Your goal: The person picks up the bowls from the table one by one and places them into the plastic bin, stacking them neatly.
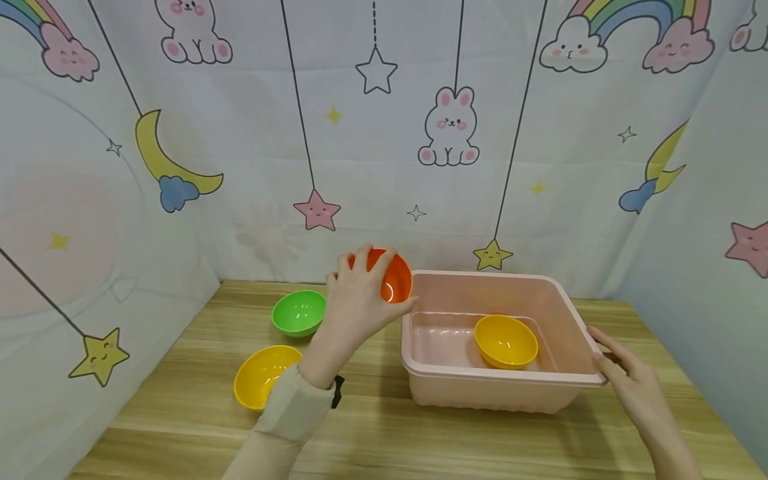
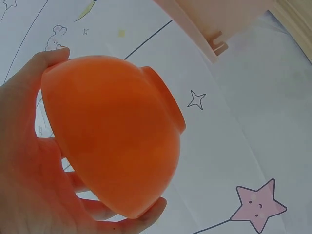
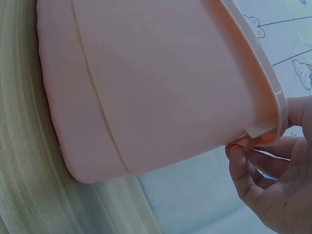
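The left hand [image 1: 360, 300], fingers spread wide, grips a smooth orange round plastic bowl [image 1: 398, 280] near the left end of a pale-pink rectangular plastic tub [image 1: 480, 393], which the right hand [image 1: 633, 377] holds at its right rim, fingers curled; loosened fingertips could let the bowl slip.

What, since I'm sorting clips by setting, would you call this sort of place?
Probably a makeshift tabletop filming booth: cartoon-printed fabric hangs behind and on both sides of a wood-grain table, which bears a pink plastic tub.
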Tool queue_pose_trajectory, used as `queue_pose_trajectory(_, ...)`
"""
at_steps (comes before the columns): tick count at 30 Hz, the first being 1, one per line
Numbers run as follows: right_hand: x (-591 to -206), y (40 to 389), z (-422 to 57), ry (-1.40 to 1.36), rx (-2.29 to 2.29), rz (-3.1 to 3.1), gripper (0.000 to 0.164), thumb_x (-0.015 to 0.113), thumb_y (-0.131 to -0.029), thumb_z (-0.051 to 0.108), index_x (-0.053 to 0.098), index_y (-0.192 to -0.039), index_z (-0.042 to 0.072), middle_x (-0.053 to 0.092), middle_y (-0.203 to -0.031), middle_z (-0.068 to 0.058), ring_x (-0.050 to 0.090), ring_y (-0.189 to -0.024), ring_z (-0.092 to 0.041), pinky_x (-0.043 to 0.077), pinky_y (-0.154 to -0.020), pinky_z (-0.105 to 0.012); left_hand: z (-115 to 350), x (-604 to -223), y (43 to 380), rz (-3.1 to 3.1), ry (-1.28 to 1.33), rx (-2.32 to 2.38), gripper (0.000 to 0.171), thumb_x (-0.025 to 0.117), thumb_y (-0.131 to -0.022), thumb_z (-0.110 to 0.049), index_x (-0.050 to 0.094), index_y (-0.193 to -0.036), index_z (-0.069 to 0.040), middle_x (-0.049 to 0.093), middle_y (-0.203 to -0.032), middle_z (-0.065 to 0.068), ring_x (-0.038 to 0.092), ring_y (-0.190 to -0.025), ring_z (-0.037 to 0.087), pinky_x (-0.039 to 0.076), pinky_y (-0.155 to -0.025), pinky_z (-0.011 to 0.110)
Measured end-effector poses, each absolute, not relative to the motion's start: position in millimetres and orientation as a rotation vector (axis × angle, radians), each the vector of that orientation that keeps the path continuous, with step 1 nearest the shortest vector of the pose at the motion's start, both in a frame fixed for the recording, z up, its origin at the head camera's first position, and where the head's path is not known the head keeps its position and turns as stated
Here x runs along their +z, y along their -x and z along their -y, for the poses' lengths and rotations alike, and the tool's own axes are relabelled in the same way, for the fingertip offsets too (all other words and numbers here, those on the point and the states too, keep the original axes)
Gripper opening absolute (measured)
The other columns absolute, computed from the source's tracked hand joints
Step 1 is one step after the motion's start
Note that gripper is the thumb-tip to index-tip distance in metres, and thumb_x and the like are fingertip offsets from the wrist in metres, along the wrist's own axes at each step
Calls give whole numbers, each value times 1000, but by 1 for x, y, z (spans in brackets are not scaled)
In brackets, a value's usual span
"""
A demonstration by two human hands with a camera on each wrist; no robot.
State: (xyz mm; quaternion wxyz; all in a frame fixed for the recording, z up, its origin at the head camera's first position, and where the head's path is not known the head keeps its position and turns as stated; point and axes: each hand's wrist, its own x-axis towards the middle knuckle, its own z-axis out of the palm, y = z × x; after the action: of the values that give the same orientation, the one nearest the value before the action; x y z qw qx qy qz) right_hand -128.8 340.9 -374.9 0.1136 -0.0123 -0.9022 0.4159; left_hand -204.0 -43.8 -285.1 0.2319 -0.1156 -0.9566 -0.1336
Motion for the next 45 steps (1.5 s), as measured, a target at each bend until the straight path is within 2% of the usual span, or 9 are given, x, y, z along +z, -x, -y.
queue_pose_trajectory(10, -375, 128, -341, 32, 1220, 2637, 47, 44, -95, 32, 36, -140, 19, 52, -97, 33, 47, -88, 16, 34, -67, -16, 33, -279, 203, 2644, 349, -340, 77, 60, -68, -66, 39, -135, -33, 37, -138, 8, 35, -119, 33, 42, -82, 49)
queue_pose_trajectory(25, -376, 129, -342, 86, 1236, 2679, 50, 43, -95, 39, 33, -141, 24, 46, -101, 36, 44, -89, 18, 34, -69, -17, 20, -275, 201, 2673, 410, -345, 77, 60, -68, -67, 38, -135, -35, 36, -139, 6, 33, -122, 33, 40, -87, 50)
queue_pose_trajectory(34, -376, 129, -341, 65, 1223, 2657, 49, 43, -95, 36, 35, -141, 22, 51, -98, 33, 46, -89, 17, 34, -68, -15, 12, -271, 202, 2703, 445, -330, 78, 59, -68, -68, 37, -136, -35, 34, -141, 6, 33, -123, 32, 39, -88, 50)
queue_pose_trajectory(45, -374, 130, -340, 95, 1213, 2668, 49, 43, -95, 39, 34, -141, 24, 49, -99, 32, 44, -89, 16, 33, -71, -22, 2, -269, 205, 2723, 495, -319, 78, 58, -69, -68, 36, -136, -36, 33, -142, 5, 32, -125, 33, 39, -90, 50)
